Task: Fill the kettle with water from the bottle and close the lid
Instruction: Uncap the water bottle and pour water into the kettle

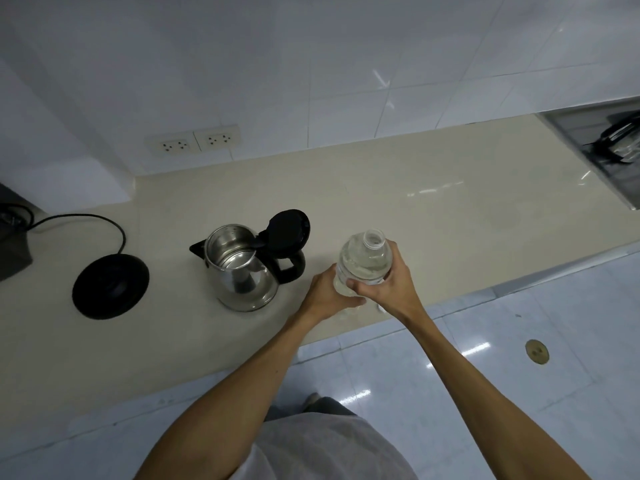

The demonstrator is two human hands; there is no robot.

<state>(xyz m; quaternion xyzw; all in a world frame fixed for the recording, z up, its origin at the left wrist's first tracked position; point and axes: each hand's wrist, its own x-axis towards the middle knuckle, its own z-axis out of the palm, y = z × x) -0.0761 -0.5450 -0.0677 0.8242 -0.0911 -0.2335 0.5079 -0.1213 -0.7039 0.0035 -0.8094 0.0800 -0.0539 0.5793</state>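
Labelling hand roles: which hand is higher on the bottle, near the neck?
The right hand: it wraps the bottle just under the open neck. The left hand grips lower, near the base.

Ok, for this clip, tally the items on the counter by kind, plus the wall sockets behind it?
Steel kettle with open black lid: 1
Round black kettle base with cord: 1
Clear uncapped plastic water bottle, held by the left hand and right hand: 1
White wall sockets: 2
Total: 5
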